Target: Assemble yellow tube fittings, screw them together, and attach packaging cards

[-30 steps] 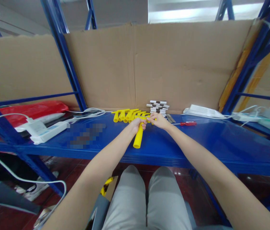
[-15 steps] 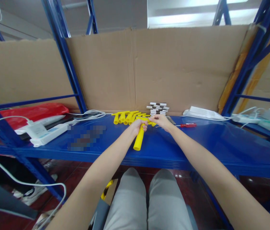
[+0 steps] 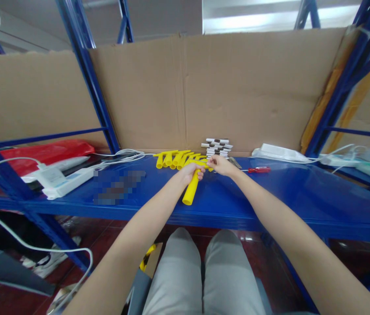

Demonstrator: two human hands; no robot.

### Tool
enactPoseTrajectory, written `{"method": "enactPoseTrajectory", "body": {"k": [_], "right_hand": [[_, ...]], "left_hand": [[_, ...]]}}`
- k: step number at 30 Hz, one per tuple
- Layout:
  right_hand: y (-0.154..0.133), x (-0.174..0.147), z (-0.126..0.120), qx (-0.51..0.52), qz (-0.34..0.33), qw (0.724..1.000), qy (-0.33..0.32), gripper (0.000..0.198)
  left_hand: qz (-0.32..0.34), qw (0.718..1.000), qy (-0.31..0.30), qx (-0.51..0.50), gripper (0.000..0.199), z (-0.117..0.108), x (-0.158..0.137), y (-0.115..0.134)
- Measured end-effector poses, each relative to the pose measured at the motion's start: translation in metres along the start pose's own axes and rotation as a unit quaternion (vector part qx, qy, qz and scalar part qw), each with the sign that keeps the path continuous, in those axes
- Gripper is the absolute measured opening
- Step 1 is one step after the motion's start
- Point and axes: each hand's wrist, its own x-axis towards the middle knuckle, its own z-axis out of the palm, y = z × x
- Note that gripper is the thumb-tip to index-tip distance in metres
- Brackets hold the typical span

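My left hand [image 3: 193, 172] is wrapped round a yellow T-shaped plastic handle [image 3: 190, 194], its hollow round end tilted down toward me over the shelf edge. Beside it, my right hand [image 3: 219, 165] is closed in a pinch at the right end of the handle's crosspiece. Whatever lies between those fingertips is too small to make out. Several more yellow T-shaped handles [image 3: 172, 160] lie in a row behind my left hand. A stack of white rolled pieces with dark patches [image 3: 218, 146] stands just behind my right hand.
A red-handled screwdriver [image 3: 259, 169] lies to the right on the blue shelf [image 3: 290, 197]. White power strips sit at left [image 3: 70, 183] and back right [image 3: 280, 154], with loose cables. A cardboard sheet [image 3: 237, 87] closes off the back; blue posts flank it.
My hands stay together at the handle, with only slight finger movement on the right. The view has shifted slightly.
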Motion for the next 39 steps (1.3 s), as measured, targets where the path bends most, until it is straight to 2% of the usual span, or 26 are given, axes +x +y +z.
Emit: {"method": "enactPoseTrajectory", "body": {"k": [3,9,18,29,39], "right_hand": [[-0.002,-0.001,0.0,-0.019,-0.005,1.0,0.0,0.015],[-0.006,0.0,-0.001,-0.035,-0.017,0.999,0.004,0.014],[-0.001,0.002,-0.003,-0.031,-0.038,0.999,0.02,0.013],[-0.002,0.002,0.003,-0.021,-0.03,0.998,0.053,0.012],[-0.001,0.002,-0.003,-0.076,-0.057,0.995,0.036,0.011]], "left_hand": [[-0.02,0.998,0.045,0.033,0.022,0.007,-0.007,0.001],[-0.017,0.997,0.055,0.041,0.025,0.013,-0.011,0.002],[-0.034,0.999,0.025,-0.004,0.02,0.001,-0.001,0.003],[-0.022,0.999,0.015,-0.025,0.016,-0.001,0.002,0.003],[-0.004,1.0,0.005,-0.02,0.018,-0.004,0.005,0.003]]}}
